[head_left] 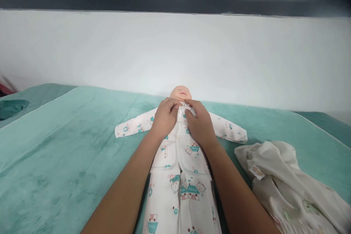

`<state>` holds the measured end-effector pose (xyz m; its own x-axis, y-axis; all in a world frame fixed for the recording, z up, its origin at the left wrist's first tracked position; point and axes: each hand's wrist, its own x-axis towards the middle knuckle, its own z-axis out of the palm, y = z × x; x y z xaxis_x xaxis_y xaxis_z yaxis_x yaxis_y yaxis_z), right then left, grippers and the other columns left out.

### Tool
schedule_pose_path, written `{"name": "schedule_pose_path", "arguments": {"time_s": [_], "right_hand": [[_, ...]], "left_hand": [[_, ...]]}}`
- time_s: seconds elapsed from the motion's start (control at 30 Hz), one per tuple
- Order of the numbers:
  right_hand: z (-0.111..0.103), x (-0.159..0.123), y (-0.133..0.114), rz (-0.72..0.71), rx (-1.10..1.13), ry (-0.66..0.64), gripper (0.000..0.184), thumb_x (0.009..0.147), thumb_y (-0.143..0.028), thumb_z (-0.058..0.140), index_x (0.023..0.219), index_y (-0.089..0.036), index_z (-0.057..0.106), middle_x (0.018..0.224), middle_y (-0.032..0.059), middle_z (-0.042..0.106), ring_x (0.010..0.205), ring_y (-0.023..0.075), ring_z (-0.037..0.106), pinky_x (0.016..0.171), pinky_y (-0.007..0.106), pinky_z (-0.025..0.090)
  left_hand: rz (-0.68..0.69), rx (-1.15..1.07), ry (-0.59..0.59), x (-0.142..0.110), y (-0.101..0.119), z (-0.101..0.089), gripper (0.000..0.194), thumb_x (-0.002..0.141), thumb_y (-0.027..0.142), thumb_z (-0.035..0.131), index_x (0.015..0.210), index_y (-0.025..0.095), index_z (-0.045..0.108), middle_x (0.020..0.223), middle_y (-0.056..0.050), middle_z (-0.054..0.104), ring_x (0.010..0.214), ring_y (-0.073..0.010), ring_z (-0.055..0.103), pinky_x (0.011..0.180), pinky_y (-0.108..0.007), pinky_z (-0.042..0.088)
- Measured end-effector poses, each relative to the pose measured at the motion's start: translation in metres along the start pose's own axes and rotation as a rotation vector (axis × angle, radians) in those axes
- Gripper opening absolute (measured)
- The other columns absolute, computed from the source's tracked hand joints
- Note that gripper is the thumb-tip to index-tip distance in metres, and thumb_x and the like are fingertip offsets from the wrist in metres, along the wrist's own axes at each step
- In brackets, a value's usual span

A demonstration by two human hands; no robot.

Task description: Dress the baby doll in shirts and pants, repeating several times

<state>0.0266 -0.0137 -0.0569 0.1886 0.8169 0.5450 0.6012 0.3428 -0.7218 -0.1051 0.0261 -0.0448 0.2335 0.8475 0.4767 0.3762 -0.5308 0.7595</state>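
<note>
Against a white wall, a soft green bedsheet (90, 146) bears a bald baby doll (181, 90) in white printed pyjamas (164, 153), sleeves outspread; both loosely curled hands, left (199, 122) and right (166, 117), touch the collar.
</note>
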Motion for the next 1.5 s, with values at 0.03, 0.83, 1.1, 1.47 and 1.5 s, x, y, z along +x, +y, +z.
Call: {"name": "schedule_pose_path", "arguments": {"time_s": [0.03,0.83,1.1,1.47,1.5], "right_hand": [[-0.001,0.0,0.001,-0.025,-0.002,-0.03,0.04,0.085,-0.018,0.042,0.118,-0.024,0.063,0.124,0.0049,0.064,0.117,0.0238,0.054,0.103,0.044,0.041],[-0.015,0.0,-0.006,-0.107,0.105,-0.119,0.016,0.076,-0.012,0.044,0.072,-0.021,0.057,0.078,-0.0004,0.059,0.079,0.0173,0.053,0.074,0.031,0.04],[-0.016,0.001,-0.002,0.008,0.323,-0.188,0.016,0.075,-0.013,0.047,0.081,-0.02,0.06,0.076,-0.0034,0.057,0.066,0.0114,0.047,0.063,0.026,0.034],[-0.018,0.003,0.003,0.009,0.405,-0.275,0.021,0.075,-0.013,0.049,0.087,-0.02,0.066,0.081,-0.0022,0.06,0.07,0.0113,0.05,0.065,0.026,0.035],[-0.019,0.003,0.003,0.017,0.419,-0.278,0.022,0.075,-0.013,0.05,0.087,-0.02,0.066,0.079,-0.0025,0.059,0.069,0.0111,0.05,0.065,0.026,0.035]], "left_hand": [[-0.011,-0.018,0.014,-0.001,0.001,0.0,0.02,0.09,0.018,0.045,0.091,0.023,0.064,0.108,-0.004,0.069,0.109,-0.0208,0.059,0.099,-0.037,0.044],[0.014,-0.122,0.024,-0.049,0.009,-0.009,0.014,0.089,0.022,0.056,0.092,0.024,0.07,0.107,-0.005,0.066,0.108,-0.0212,0.059,0.101,-0.037,0.043],[-0.024,-0.22,0.014,-0.048,0.004,-0.009,0.005,0.086,0.024,0.063,0.086,0.023,0.068,0.106,-0.004,0.065,0.107,-0.0205,0.058,0.099,-0.036,0.042],[-0.043,-0.301,0.026,-0.046,0.006,-0.01,0.002,0.081,0.022,0.067,0.079,0.021,0.068,0.101,-0.004,0.065,0.101,-0.0191,0.06,0.095,-0.035,0.043],[-0.036,-0.264,0.039,-0.047,0.007,-0.009,0.003,0.081,0.02,0.066,0.079,0.021,0.067,0.1,-0.004,0.066,0.1,-0.0191,0.06,0.096,-0.035,0.043]]}}
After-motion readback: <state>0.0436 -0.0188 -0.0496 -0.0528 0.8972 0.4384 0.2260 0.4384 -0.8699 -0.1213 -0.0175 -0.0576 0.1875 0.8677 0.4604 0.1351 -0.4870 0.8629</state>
